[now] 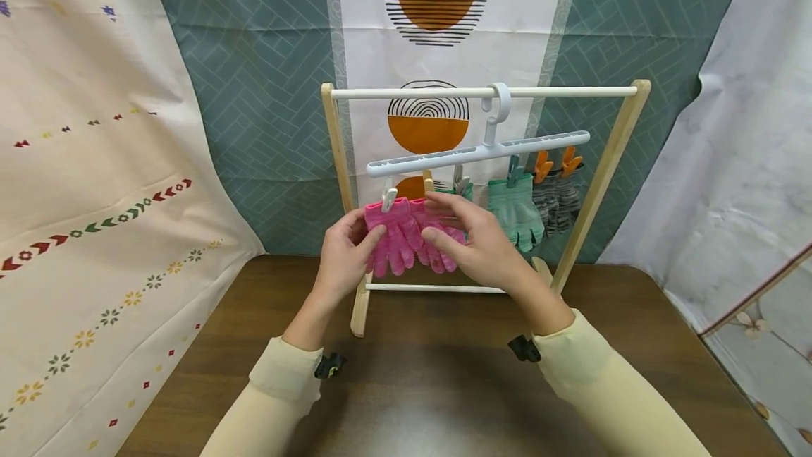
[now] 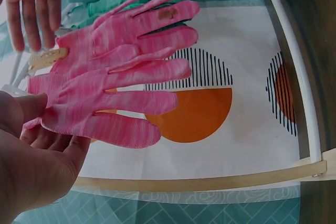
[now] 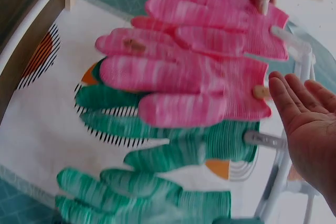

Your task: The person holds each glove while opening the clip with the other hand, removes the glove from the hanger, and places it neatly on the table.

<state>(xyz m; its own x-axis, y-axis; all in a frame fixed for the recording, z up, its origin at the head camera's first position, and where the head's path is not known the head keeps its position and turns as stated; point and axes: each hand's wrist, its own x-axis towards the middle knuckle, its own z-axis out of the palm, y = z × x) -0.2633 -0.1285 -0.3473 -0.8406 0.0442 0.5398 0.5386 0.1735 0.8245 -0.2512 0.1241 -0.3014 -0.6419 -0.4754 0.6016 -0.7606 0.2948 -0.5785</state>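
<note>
Two pink gloves (image 1: 395, 235) hang fingers-down from the left part of a light blue hanger (image 1: 438, 159). One cuff has a white clothespin (image 1: 389, 200), the other a wooden clothespin (image 2: 48, 59). My left hand (image 1: 342, 251) pinches the outer glove near its cuff, thumb in front and fingers behind. Beside the other pink glove, my right hand (image 1: 485, 245) has its fingers straight, close to the wooden clothespin; whether it touches cannot be told. A brown stain (image 2: 168, 13) marks one pink glove finger. Green gloves (image 1: 512, 204) hang farther right on the hanger.
Dark grey gloves (image 1: 558, 203) hang by orange clothespins (image 1: 543, 166) at the right. The tilted hanger hooks over the white top rail (image 1: 412, 93) of a wooden rack (image 1: 599, 189) on a brown table (image 1: 419, 386). Patterned cloths (image 1: 241, 90) surround it.
</note>
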